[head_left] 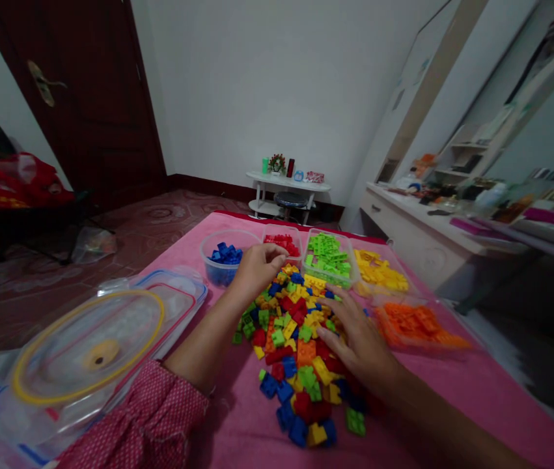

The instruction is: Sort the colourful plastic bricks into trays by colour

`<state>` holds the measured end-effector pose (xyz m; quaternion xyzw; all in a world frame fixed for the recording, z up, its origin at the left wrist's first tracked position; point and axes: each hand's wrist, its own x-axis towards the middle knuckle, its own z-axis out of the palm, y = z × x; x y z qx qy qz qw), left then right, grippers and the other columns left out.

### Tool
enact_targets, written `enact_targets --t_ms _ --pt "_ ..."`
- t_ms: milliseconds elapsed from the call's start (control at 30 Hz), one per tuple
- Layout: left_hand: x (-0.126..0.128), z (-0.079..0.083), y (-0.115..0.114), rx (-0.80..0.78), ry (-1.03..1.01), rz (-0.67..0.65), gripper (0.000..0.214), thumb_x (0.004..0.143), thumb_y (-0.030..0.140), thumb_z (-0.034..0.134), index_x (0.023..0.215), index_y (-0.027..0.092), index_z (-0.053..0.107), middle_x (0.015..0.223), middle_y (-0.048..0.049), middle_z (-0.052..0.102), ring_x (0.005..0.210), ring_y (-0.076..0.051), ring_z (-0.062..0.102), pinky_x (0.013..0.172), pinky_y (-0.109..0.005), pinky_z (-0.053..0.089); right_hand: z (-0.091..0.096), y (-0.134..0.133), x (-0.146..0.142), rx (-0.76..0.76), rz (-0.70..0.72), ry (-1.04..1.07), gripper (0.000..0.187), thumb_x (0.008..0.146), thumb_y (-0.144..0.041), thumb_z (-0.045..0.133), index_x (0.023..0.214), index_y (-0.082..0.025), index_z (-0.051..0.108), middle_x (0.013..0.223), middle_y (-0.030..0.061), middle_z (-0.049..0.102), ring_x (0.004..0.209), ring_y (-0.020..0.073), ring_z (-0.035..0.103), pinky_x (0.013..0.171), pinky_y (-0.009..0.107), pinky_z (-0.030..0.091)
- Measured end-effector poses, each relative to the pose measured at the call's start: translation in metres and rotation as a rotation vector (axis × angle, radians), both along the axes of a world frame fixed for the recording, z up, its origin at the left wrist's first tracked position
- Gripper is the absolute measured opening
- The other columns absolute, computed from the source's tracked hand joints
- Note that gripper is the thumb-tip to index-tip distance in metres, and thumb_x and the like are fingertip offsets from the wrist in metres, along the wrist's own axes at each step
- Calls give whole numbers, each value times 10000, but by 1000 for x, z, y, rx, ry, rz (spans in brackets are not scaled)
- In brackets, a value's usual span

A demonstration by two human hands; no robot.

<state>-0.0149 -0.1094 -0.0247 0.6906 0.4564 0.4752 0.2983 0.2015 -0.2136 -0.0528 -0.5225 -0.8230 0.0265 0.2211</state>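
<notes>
A mixed pile of toy building blocks (pixel 296 342) in red, blue, green, yellow and orange covers the middle of the pink cloth (pixel 230 410). Above the pile's far end, close to the container of red blocks (pixel 281 242), is my left hand (pixel 260 266). Its fingers are curled together, and what they hold, if anything, is hidden. My right hand (pixel 357 332) rests over the pile's right side with fingers spread among the blocks. A round tub (pixel 203 251) of blue blocks stands left of my left hand. Green blocks (pixel 328 254) fill another container beyond the pile.
Yellow blocks (pixel 381 271) and orange blocks (pixel 416 326) sit in containers at the right. Stacked clear lids (pixel 125 352) lie on the left. A cluttered dresser (pixel 418 215) stands right of the bed-like surface; a small white table (pixel 286 182) is against the wall.
</notes>
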Motion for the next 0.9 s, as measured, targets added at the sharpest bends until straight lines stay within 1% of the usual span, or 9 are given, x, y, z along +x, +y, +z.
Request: enact_targets --t_ms 67,133,300,400,533,667,767,833,900 --pt "1 -1 -1 -2 20 -8 210 739 229 545 855 136 692 768 -49 706 662 -136 621 592 -219 457 -13 -14 21 -12 -101 80 432 876 -389 451 1272 -217 442 1454 98 283 1330 251 279 1064 450 298" --pt "3 -1 -1 0 37 -16 213 742 232 542 858 138 694 760 -48 705 648 -133 616 581 -216 449 -24 -28 36 -39 -153 133 454 881 -400 430 1296 -219 410 1474 86 255 1353 246 244 1086 453 274" --pt "6 -3 -3 -15 46 -33 236 747 259 544 877 140 702 739 -50 700 639 -142 613 563 -218 437 -33 -47 50 -85 -262 255 546 876 -427 407 1374 -229 306 1510 67 193 1384 241 175 1116 465 215" --pt "7 -5 -4 -24 23 -53 232 743 262 553 873 140 703 760 -53 705 652 -143 616 573 -217 439 -35 -42 51 -105 -314 344 579 871 -452 395 1391 -225 279 1503 75 218 1379 231 195 1125 460 193" --pt "8 -6 -4 -31 4 -65 237 742 259 560 887 141 705 772 -54 707 653 -138 613 574 -214 437 -44 -26 52 -132 -348 425 579 866 -469 398 1373 -202 315 1498 97 226 1381 239 183 1128 475 158" --pt "8 -6 -4 -29 13 -65 238 746 256 556 887 139 707 777 -59 709 655 -139 613 572 -219 438 -51 -9 47 -138 -396 589 569 852 -515 403 1301 -166 416 1406 129 385 1324 268 308 1104 492 214" --pt "8 -7 -3 -28 20 -70 240 747 257 553 889 142 709 784 -61 709 661 -142 614 574 -222 440 -46 1 36 -149 -429 811 518 847 -534 409 1212 -178 501 1289 118 511 1239 265 425 1068 465 299" --pt "8 -7 -3 -32 21 -66 242 745 261 554 888 140 708 775 -59 707 659 -142 611 572 -222 438 -40 6 25 -171 -392 969 485 859 -529 398 1179 -189 528 1252 110 544 1196 258 473 1036 447 352" --pt "8 -7 -3 -33 18 -66 245 745 263 555 890 138 708 766 -57 704 659 -142 609 572 -219 435 -32 10 11 -190 -345 1028 474 864 -524 403 1174 -190 535 1264 105 538 1194 253 476 1029 439 362"
